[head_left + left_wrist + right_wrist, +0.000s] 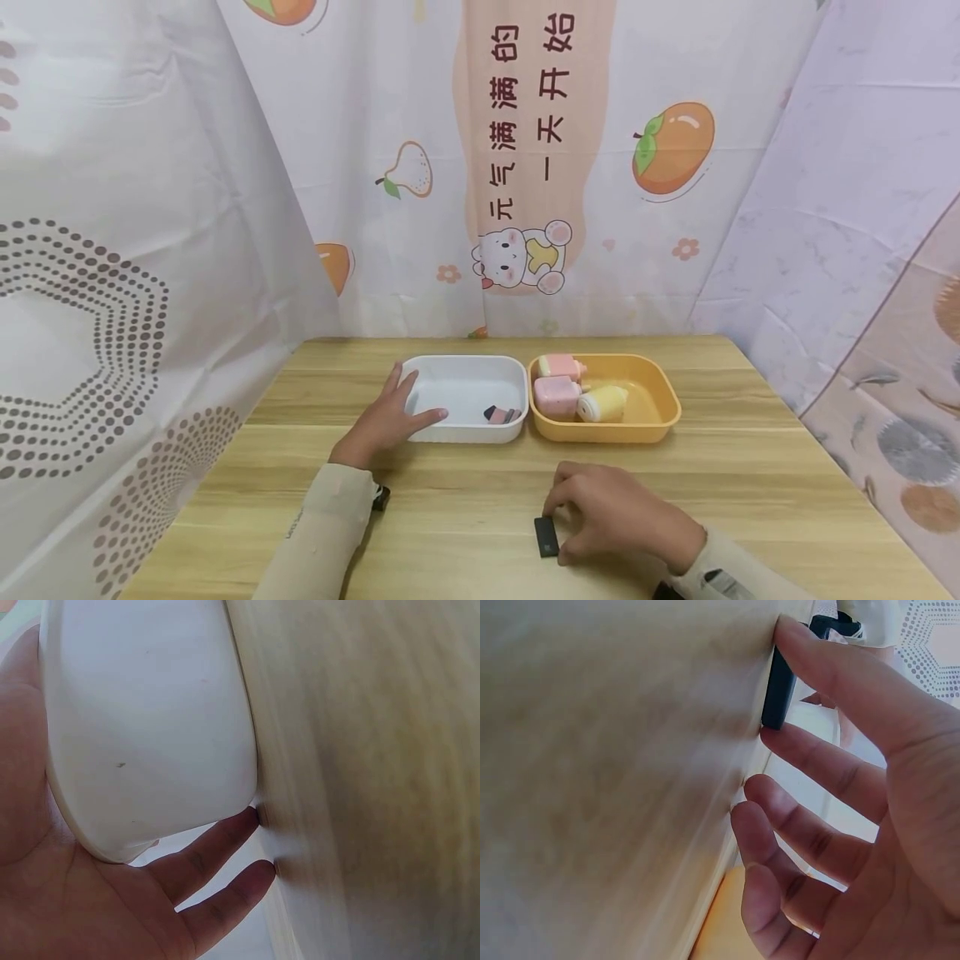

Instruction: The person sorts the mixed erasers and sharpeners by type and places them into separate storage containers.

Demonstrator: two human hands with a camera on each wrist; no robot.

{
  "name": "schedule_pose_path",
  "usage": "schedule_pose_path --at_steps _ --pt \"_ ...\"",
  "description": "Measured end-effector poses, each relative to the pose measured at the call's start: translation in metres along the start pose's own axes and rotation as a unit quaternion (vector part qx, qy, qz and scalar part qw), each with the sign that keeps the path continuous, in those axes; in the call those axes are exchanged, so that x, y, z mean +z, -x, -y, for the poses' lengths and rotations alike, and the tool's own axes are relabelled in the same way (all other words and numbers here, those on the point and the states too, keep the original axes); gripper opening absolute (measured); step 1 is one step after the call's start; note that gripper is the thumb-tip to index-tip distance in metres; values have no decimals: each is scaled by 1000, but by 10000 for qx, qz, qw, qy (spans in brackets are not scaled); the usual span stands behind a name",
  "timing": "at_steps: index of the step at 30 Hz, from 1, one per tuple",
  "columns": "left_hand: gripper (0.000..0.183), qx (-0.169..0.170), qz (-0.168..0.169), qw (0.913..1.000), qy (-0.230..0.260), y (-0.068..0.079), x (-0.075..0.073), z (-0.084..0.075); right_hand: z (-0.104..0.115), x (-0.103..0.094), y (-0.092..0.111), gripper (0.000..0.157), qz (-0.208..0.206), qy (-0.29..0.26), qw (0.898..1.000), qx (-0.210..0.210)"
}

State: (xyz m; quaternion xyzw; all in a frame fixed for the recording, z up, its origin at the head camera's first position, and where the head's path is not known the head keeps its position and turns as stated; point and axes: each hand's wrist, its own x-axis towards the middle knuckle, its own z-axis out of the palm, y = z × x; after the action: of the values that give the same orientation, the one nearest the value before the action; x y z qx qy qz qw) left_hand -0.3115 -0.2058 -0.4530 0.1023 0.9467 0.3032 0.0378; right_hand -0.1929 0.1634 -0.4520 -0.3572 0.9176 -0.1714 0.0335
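At the near left corner of a white plastic bin, my left hand rests with its fingers spread. The left wrist view has its palm against the bin's outer wall, two fingertips reaching down to the tabletop. Farther right and nearer to me, my right hand pinches a small, flat black rectangular block on the table. Its thumb and index finger sit at opposite ends of the block in the right wrist view, and the other fingers are loosely bent.
Small pink and dark pieces lie in the white bin's near right corner. Right beside it stands a yellow bin holding two pink bottles and a yellow bottle. A printed curtain hangs behind the wooden table.
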Motion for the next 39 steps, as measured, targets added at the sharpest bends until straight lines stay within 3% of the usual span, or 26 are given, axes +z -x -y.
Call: schedule_pose_path --at_steps 15,30,39 --pt "116 -27 40 10000 1 -1 1 2 -3 -1 -16 36 34 -102 9999 119" --pt "116 -83 31 10000 9 -3 1 2 -6 -5 -29 39 -212 -105 9995 204" --pt "115 -154 61 9999 -16 -2 0 0 -9 -12 -36 42 -496 0 9988 21"
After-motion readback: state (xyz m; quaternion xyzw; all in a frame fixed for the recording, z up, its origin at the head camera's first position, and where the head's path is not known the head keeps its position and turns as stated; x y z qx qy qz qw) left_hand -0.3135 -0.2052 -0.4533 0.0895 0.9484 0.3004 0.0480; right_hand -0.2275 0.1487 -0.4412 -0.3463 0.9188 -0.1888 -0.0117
